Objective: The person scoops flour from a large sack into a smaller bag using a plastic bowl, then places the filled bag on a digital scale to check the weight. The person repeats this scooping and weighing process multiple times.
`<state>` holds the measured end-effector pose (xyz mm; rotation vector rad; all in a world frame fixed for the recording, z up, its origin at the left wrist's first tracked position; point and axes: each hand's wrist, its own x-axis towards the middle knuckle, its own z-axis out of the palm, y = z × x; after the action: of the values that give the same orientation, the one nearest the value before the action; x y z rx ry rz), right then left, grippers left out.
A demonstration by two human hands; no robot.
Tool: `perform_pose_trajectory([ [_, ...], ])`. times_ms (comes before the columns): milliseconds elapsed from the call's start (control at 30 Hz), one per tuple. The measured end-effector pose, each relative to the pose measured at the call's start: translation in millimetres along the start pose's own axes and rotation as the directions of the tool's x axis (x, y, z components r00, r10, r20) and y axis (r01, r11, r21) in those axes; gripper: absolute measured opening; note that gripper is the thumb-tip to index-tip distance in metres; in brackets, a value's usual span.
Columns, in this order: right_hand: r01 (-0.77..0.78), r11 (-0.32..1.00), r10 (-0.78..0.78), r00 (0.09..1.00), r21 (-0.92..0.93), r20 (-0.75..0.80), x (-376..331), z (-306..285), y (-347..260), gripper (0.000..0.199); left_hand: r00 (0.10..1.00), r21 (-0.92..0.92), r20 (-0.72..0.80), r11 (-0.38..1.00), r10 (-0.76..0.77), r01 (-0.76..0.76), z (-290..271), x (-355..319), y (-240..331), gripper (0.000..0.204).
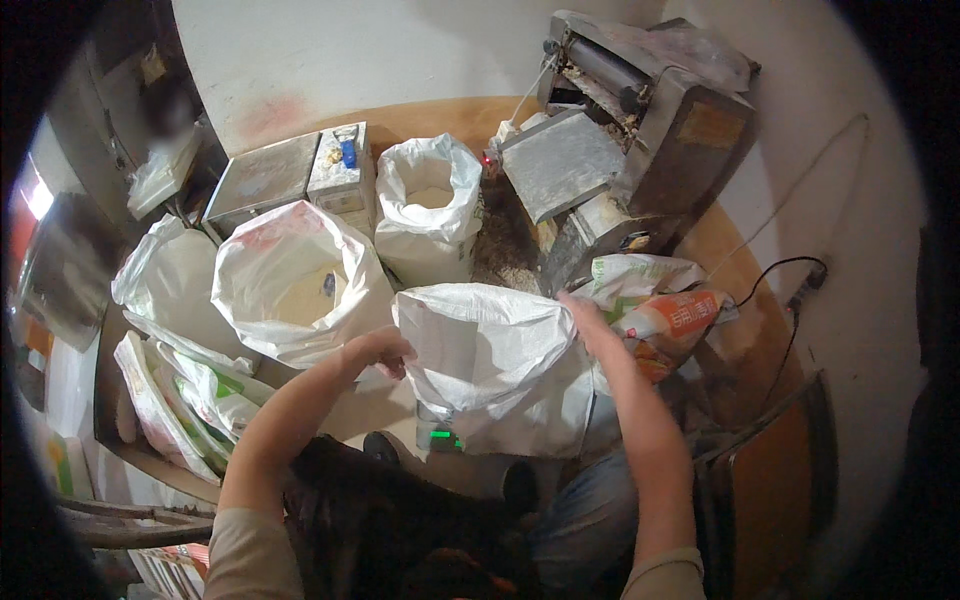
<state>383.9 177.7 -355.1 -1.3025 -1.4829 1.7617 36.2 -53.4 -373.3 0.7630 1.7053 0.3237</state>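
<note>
Between my hands stands a white woven sack (490, 350), its mouth spread wide and its rim folded outward. My left hand (385, 350) is closed on the left side of that rim, fingers curled over the edge. On the right side, my right hand (588, 318) grips the rim, though its fingertips are partly hidden. A box with a green-lit display (440, 438), like a digital scale, shows at the sack's lower front. Whether the sack rests on it, I cannot tell. What lies at the sack's bottom is hidden.
A large white sack (290, 345) and a smaller one (430, 245) hold pale powder. Folded sacks (170, 400) lie left. A dusty metal machine (655, 140) stands back right, near orange-printed bags (675, 325) and a black cable (785, 262). Metal boxes (265, 180) stand behind.
</note>
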Motion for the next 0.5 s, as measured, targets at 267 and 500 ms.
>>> perform_pose_trajectory([
  [267,-0.298,0.608,0.489,0.871,-0.736,0.052,-51,8,-38,0.082,0.963,-0.654,-0.267,0.742,-0.044,-0.148,19,26,11,0.014],
  [500,0.171,0.919,0.032,0.867,-0.356,0.497,-33,-11,-1,0.045,0.98,-0.982,-0.18,0.068,-0.089,-0.174,26,59,1,0.02],
])
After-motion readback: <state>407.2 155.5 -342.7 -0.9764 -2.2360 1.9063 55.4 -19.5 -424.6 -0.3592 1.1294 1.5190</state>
